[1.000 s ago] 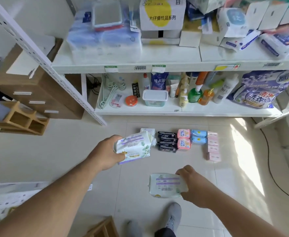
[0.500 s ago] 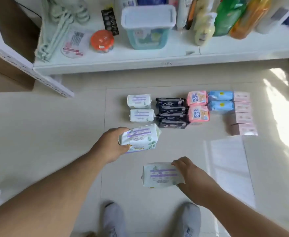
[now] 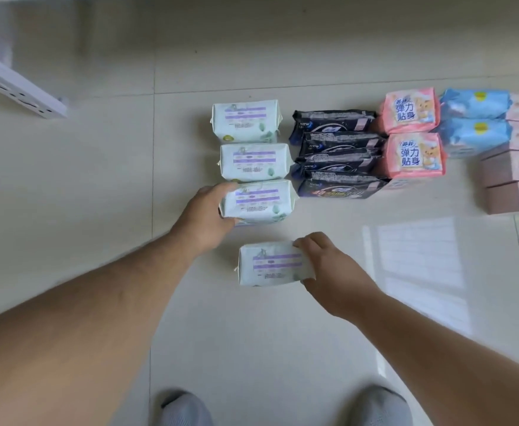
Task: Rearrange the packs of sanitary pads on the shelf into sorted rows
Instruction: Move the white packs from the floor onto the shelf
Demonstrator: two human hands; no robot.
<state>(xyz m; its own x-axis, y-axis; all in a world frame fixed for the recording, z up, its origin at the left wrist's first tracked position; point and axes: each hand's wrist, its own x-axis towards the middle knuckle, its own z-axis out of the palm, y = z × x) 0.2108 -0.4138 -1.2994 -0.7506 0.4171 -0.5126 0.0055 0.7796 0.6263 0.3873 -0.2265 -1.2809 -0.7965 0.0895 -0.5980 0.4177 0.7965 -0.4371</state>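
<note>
White and green packs with purple stripes are lying in a line on the tiled floor (image 3: 67, 179). 2 of them, the far white pack (image 3: 245, 119) and the second white pack (image 3: 253, 162), are sitting flat with no hand on them. The left hand (image 3: 204, 215) is gripping the third white pack (image 3: 259, 201) by its left end, with the thumb and fingers curled round it, just below the second one. The right hand (image 3: 328, 265) is pinching the fourth white pack (image 3: 270, 267) by its right end, a little apart from the third. To the right, 4 black packs (image 3: 335, 153) are lying in their own line. Next to them 2 pink packs (image 3: 413, 133) are sitting, then 2 blue packs (image 3: 474, 119), then pale pink boxes (image 3: 511, 179) at the right edge. A white shelf leg (image 3: 15, 84) is showing at the top left. 2 grey shoes (image 3: 375, 407) are peeking in at the bottom.
</note>
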